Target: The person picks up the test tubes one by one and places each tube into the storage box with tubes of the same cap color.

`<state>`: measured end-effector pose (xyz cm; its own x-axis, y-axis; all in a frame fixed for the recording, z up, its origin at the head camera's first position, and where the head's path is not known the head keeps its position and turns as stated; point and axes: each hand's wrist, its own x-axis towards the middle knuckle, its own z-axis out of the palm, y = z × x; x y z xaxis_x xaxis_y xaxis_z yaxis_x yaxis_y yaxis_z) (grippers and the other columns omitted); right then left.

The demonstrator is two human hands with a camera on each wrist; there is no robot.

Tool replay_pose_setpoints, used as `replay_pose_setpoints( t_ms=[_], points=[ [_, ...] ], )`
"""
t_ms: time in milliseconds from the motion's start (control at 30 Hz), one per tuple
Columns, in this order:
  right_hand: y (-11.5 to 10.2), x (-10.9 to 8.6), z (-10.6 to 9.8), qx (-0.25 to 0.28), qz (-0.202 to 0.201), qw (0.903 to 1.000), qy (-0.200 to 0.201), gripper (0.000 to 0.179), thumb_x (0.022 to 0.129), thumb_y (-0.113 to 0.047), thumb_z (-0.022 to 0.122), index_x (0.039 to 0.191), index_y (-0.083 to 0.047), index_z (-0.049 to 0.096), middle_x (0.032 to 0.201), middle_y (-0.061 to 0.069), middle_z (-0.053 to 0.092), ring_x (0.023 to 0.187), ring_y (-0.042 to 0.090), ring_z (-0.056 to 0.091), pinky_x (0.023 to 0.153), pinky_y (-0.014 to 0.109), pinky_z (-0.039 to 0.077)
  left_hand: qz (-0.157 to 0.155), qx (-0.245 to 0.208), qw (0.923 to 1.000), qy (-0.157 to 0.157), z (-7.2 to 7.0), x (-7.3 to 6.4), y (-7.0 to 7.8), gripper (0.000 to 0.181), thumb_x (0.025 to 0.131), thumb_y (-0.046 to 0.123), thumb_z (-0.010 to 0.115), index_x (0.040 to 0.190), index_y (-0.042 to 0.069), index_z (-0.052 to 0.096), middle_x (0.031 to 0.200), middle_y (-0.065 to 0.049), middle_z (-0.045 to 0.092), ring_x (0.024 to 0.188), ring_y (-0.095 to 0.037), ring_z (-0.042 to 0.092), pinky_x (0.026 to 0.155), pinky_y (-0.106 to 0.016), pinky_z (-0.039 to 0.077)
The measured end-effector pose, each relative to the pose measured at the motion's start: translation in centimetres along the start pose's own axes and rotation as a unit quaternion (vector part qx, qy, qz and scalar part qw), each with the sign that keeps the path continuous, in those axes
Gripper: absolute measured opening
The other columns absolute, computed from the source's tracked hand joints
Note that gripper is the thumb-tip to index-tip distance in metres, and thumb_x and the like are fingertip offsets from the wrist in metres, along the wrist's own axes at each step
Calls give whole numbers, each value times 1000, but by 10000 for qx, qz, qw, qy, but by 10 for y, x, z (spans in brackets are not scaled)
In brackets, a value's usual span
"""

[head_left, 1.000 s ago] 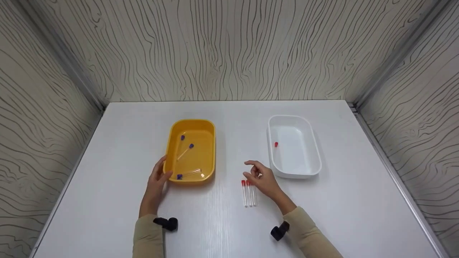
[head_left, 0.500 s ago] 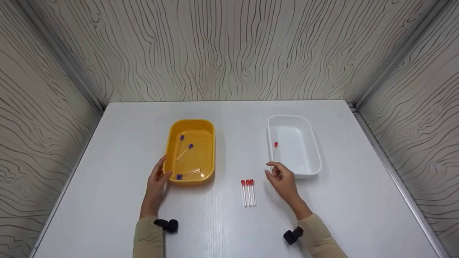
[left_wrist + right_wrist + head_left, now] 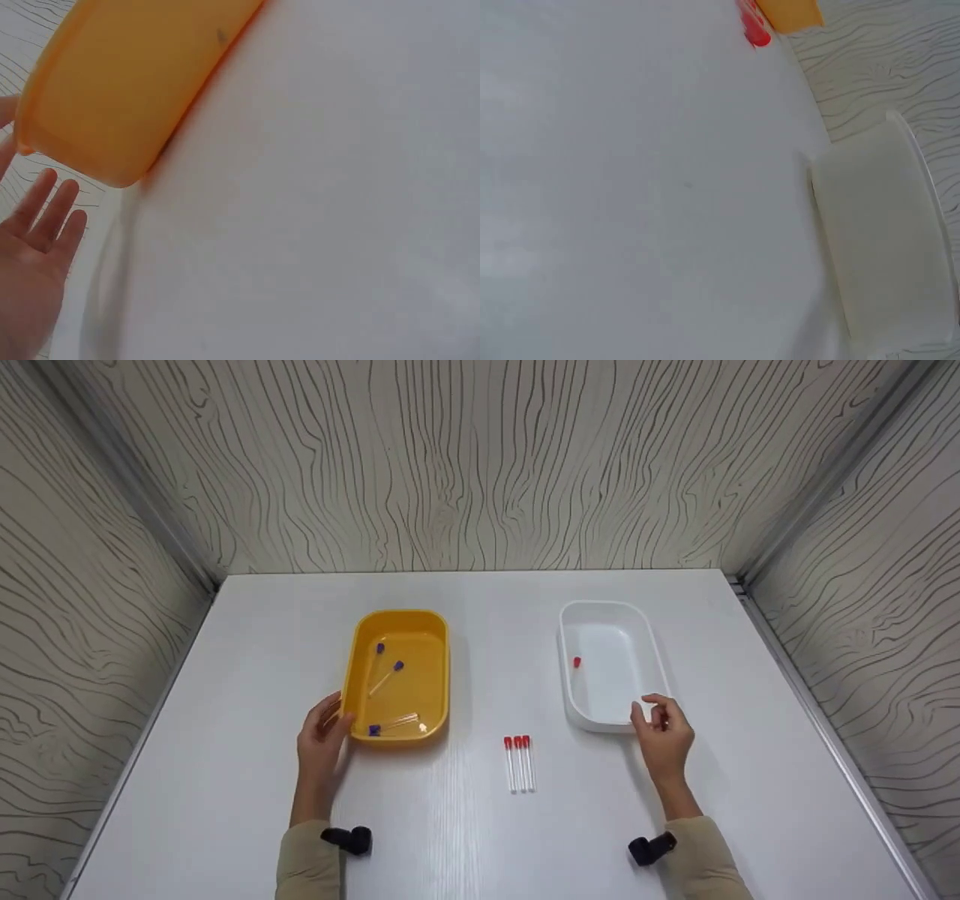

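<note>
In the head view, my left hand (image 3: pixel 321 742) is at the near left corner of a yellow tray (image 3: pixel 446 682), pinching its rim between thumb and forefinger. The left wrist view shows the other fingers of that hand (image 3: pixel 37 255) extended below the tray (image 3: pixel 127 90). My right hand (image 3: pixel 666 742) is over the near right corner of a white tray (image 3: pixel 574 712), thumb and forefinger apart with nothing between them. Inside the yellow tray lie three clear tubes with purple caps (image 3: pixel 398 666). A red-capped tube (image 3: pixel 577 662) lies in the white tray.
Three clear tubes with red caps (image 3: pixel 517 765) lie side by side on the white table (image 3: pixel 465 840), between the trays and nearer the front. Patterned panels (image 3: pixel 450 465) enclose the table at the back and sides.
My right hand has moved right, from above the red-capped tubes to the white tray's near right corner. My left hand has shifted slightly left at the yellow tray. The tubes stay put.
</note>
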<state>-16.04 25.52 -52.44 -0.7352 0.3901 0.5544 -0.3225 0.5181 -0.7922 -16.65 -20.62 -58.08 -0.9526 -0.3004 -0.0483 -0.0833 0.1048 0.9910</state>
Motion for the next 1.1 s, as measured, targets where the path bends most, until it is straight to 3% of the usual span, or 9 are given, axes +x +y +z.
replay_pose_setpoints(
  t_ms=[133, 267, 433, 567, 667, 767, 933, 1033, 1100],
  points=[
    [10, 4, -9, -92, 179, 9994, 278, 13, 77, 12, 67, 88, 17, 63, 59, 22, 36, 54, -2, 33, 49, 7, 26, 102, 331, 9990, 265, -1, -2, 6, 37, 96, 24, 59, 132, 15, 55, 140, 0, 53, 132, -13, 47, 113, -24, 39],
    [16, 7, -16, -97, 494, 9978, 428, 14, 78, 10, 68, 90, 17, 63, 62, 22, 36, 56, 2, 33, 50, 7, 26, 587, 657, 9940, 652, 0, -4, 11, 31, 94, 19, 61, 124, 11, 61, 131, -4, 59, 122, -8, 53, 110, -34, 43],
    [37, 12, -24, 106, 1236, 9920, 221, 22, 81, 7, 68, 100, 16, 62, 73, 10, 39, 64, 9, 37, 51, 7, 30, 1326, 979, 9794, 1171, 4, -10, 17, 23, 92, 11, 63, 114, 7, 66, 118, -8, 65, 106, 10, 52, 98, -18, 49],
    [66, 15, -27, 440, 1972, 9785, -408, 34, 85, 1, 67, 116, 11, 57, 94, -2, 45, 82, 8, 45, 62, 6, 40, 1841, 851, 9701, 1334, 9, -16, 22, 18, 90, 4, 64, 107, 2, 68, 108, -12, 67, 99, 14, 52, 90, -5, 46],
    [81, 14, -30, 573, 2400, 9641, -982, 45, 89, -6, 66, 130, 2, 51, 114, -15, 44, 102, 2, 48, 75, 3, 43, 2232, 748, 9633, 1291, 16, -23, 27, 16, 88, -3, 63, 103, -5, 67, 102, -17, 67, 95, 10, 54, 88, -2, 44],
    [89, 11, -32, 731, 2584, 9534, -1373, 55, 90, -8, 65, 141, -7, 43, 133, -16, 41, 120, 3, 45, 85, 0, 42, 2630, 744, 9550, 1155, 23, -34, 38, 15, 85, -10, 61, 99, -10, 66, 97, -22, 67, 90, 2, 58, 86, 0, 44],
    [91, 11, -35, 1213, 2676, 9388, -1797, 66, 92, -8, 62, 150, -12, 30, 160, 7, 24, 147, 22, 29, 99, 1, 37, 3042, 750, 9465, 776, 32, -51, 57, 14, 82, -15, 62, 95, -12, 66, 90, -22, 67, 81, -8, 60, 77, -7, 48],
    [90, 13, -37, 1465, 2799, 9267, -2036, 71, 93, -10, 62, 152, -16, 24, 164, 11, 13, 152, 28, 16, 101, 1, 35, 3088, 799, 9465, 489, 37, -56, 61, 15, 80, -15, 64, 94, -11, 67, 89, -20, 69, 80, -8, 61, 74, -12, 50],
    [90, 14, -37, 1640, 2877, 9188, -2150, 73, 93, -10, 61, 153, -18, 21, 164, 13, 11, 152, 30, 14, 99, 2, 37, 3123, 879, 9455, 266, 41, -57, 63, 16, 79, -14, 66, 94, -9, 68, 89, -18, 69, 81, -9, 62, 73, -14, 52]
  ],
)
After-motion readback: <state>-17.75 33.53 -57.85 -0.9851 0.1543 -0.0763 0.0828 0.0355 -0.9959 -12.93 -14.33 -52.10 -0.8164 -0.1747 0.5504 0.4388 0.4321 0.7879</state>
